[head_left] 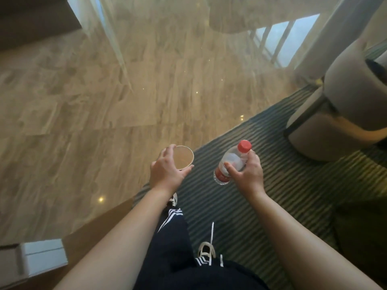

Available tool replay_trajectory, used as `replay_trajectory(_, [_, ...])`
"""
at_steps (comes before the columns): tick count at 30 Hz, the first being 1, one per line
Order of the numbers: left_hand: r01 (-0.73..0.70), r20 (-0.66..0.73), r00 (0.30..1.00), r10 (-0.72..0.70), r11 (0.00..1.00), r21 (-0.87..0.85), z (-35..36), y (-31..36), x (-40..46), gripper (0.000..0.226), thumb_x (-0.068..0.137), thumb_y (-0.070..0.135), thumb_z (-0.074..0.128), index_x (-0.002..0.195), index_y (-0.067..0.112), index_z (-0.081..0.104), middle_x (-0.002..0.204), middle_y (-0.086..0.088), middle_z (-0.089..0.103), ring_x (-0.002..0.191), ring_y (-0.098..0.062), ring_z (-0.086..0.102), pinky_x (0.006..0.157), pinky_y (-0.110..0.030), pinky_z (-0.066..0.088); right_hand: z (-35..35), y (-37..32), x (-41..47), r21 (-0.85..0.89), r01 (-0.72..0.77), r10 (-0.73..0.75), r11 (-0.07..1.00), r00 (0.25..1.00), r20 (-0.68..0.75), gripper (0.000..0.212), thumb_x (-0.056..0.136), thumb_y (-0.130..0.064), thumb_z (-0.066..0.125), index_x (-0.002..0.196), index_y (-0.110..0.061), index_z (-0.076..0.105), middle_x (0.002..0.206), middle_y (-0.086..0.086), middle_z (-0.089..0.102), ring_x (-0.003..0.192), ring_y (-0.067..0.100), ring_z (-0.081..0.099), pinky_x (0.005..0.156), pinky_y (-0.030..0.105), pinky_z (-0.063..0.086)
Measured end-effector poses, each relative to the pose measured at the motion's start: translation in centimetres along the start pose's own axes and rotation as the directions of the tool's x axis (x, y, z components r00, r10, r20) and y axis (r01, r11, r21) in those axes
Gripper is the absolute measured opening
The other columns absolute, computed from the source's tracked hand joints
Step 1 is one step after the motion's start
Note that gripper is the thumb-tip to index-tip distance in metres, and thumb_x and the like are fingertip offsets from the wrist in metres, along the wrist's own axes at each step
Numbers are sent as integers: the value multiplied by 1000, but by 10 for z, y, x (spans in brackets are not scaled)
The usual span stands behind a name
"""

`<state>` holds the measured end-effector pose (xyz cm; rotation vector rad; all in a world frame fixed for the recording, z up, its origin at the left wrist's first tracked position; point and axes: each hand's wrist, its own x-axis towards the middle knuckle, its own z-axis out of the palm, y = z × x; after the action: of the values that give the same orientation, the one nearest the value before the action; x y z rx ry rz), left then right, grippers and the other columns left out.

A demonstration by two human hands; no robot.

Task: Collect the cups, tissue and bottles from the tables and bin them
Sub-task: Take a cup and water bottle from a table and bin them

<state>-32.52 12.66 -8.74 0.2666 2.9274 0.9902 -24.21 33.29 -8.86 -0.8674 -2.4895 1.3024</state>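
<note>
My left hand (pixel 166 171) grips a paper cup (pixel 184 156) from the side, its open mouth tilted toward me and its inside brownish. My right hand (pixel 248 172) holds a clear plastic bottle (pixel 231 162) with a red cap and red label, slanted with the cap pointing up and away. Both are carried in front of my body, above the edge where a striped green carpet (pixel 272 185) meets the glossy floor. No bin or tissue is in view.
A pale round armchair (pixel 343 105) stands on the carpet at the right. A brown surface with a white box (pixel 45 255) sits at the lower left. A round table's base (pixel 228 19) shows far ahead. The polished wood-look floor (pixel 104 101) stretches to the left.
</note>
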Motion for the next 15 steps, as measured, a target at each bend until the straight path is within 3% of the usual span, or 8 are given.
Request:
replay_trajectory(8, [-91, 105, 990, 90, 996, 2, 7, -18, 224, 78, 66, 50, 78, 130, 18, 46, 128, -6, 55, 109, -28, 56, 91, -38, 40, 80, -48, 171, 24, -133, 134, 991, 985, -109, 53, 77, -34, 74, 122, -20, 49, 116, 0, 49, 99, 15, 53, 84, 30, 45])
replay_trajectory(15, [-224, 209, 953, 218, 975, 5, 6, 2, 388, 77, 68, 51, 76, 130, 18, 45, 126, -3, 55, 107, -26, 57, 92, -38, 39, 109, -93, 298, 21, -227, 225, 974, 942, -248, 56, 74, -41, 74, 120, -23, 47, 116, -1, 50, 102, 18, 55, 88, 38, 50])
